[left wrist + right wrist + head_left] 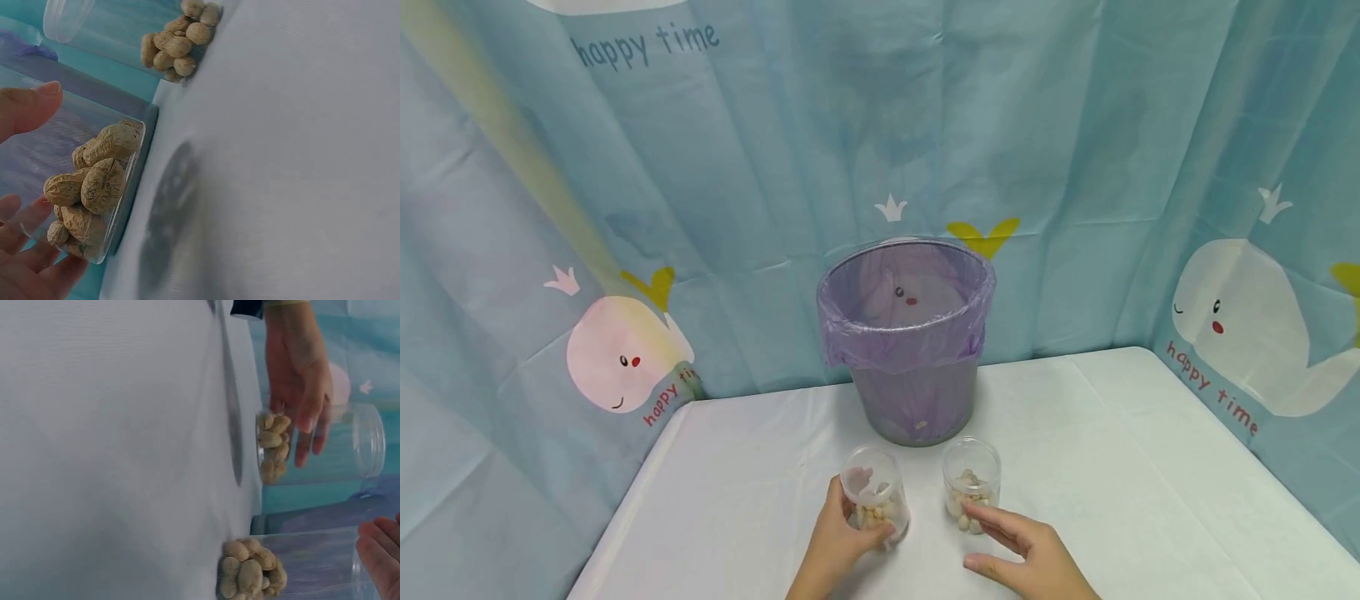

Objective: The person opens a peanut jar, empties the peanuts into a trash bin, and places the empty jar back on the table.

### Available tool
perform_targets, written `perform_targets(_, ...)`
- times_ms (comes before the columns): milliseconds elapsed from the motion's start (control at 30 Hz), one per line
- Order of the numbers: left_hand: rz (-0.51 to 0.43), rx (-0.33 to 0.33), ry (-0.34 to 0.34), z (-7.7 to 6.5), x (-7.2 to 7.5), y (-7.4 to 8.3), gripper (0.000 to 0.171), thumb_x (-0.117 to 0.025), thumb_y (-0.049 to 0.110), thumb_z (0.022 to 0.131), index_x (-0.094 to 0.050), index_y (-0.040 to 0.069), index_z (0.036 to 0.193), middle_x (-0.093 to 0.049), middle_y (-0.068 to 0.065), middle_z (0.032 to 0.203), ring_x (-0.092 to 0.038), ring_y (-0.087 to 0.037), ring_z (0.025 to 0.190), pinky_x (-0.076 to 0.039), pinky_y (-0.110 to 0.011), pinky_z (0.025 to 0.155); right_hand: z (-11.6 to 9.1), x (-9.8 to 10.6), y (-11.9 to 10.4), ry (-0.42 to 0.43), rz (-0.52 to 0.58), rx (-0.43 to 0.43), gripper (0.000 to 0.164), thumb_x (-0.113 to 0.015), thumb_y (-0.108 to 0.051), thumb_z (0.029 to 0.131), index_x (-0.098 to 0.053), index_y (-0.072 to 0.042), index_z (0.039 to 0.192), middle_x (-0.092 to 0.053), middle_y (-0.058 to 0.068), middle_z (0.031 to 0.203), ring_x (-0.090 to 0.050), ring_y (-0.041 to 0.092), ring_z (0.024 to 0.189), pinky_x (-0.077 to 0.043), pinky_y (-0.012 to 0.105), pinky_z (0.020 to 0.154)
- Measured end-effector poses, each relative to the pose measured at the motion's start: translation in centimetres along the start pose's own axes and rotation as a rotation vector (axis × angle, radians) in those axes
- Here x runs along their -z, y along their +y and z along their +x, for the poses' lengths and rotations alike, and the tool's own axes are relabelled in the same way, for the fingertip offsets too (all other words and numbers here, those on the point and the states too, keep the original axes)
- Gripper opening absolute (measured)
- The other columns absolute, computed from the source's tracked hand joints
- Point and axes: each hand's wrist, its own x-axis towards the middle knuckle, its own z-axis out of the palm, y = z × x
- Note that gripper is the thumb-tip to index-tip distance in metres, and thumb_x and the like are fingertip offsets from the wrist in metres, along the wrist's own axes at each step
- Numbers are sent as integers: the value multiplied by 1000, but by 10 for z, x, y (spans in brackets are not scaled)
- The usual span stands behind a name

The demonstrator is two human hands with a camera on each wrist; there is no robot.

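My left hand (838, 537) grips a clear plastic jar (891, 481), thumb on one side and fingers round the other. Unshelled peanuts (94, 187) fill the jar's lower part, and its base is close over the white cloth, with a shadow beside it in the left wrist view. A second clear jar (972, 460) stands upright to the right, also part full of peanuts (250, 572). My right hand (1033, 552) is beside this second jar with fingers loosely bent and thumb apart, holding nothing. Its fingertips overlap the jar's near side in the head view.
Behind the jars stands a waste bin (917, 400) lined with a purple plastic bag (898, 346). A white cloth covers the table (1120, 467). Blue curtains (760, 167) printed with whales hang along the back and both sides.
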Motion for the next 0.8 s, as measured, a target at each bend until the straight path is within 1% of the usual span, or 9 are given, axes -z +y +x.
perform_targets(67, 4, 4, 1, 0, 1, 5, 90, -89, 20, 72, -34, 4, 142, -50, -18, 145, -43, -44, 139, -28, -65, 118, 2, 1, -2, 0, 18, -10, 55, -74, -23, 89, -57, 3, 135, -57, 23, 139, -53, -10, 120, -52, 17, 99)
perform_targets(100, 8, 8, 2, 0, 2, 7, 90, -89, 20, 72, -35, 5, 142, -51, -18, 144, -42, -44, 140, -28, -65, 118, 3, 2, -3, -2, 29, -8, 55, -74, -22, 89, -57, 3, 135, -57, 23, 140, -54, -10, 121, -51, 13, 99)
perform_targets(133, 12, 10, 2, 0, 2, 9, 89, -89, 21, 72, -36, 6, 141, -52, -17, 144, -43, -44, 139, -28, -67, 117, 3, 2, -4, -5, 38, -6, 54, -73, -22, 90, -57, 3, 135, -56, 24, 140, -54, -9, 121, -51, 14, 99)
perform_targets(167, 18, 9, 1, 0, 3, 11, 89, -89, 21, 72, -36, 7, 141, -53, -17, 143, -44, -45, 138, -29, -68, 116, 4, 2, -5, -4, 47, -13, 55, -73, -22, 90, -57, 4, 135, -56, 24, 140, -54, -8, 121, -48, 9, 99)
perform_targets(333, 40, -14, 8, 0, 5, 23, 87, -90, 20, 70, -39, 9, 139, -56, -16, 141, -47, -42, 136, -32, -69, 114, 9, 4, -9, -5, 92, -4, 53, -73, -18, 90, -56, 3, 136, -55, 25, 141, -55, -7, 123, -47, 9, 100)
perform_targets(400, 49, -34, 9, 0, 6, 27, 86, -90, 20, 70, -40, 10, 139, -57, -15, 140, -47, -41, 136, -31, -69, 115, 12, 5, -12, -3, 108, -9, 53, -73, -16, 90, -55, 2, 137, -55, 24, 142, -55, -7, 123, -48, 12, 101)
perform_targets(533, 69, -75, 18, 0, 6, 33, 85, -90, 20, 69, -41, 11, 138, -58, -12, 138, -50, -40, 134, -32, -69, 114, 17, 5, -20, 3, 102, 25, 52, -72, -14, 90, -56, 1, 137, -55, 24, 141, -55, -6, 123, -52, 28, 104)
perform_targets(633, 83, -104, 31, 0, 5, 38, 85, -90, 19, 68, -43, 11, 138, -60, -9, 135, -53, -37, 131, -34, -68, 113, 21, 5, -25, 12, 87, 64, 51, -71, -15, 91, -56, 1, 137, -56, 24, 141, -55, -6, 124, -53, 36, 103)
perform_targets(800, 101, -136, 37, 0, 4, 45, 84, -91, 19, 67, -45, 13, 137, -62, -5, 131, -56, -31, 125, -36, -68, 110, 28, 5, -30, 34, 82, 112, 51, -72, -15, 91, -56, 0, 137, -57, 22, 140, -56, -4, 124, -54, 31, 103)
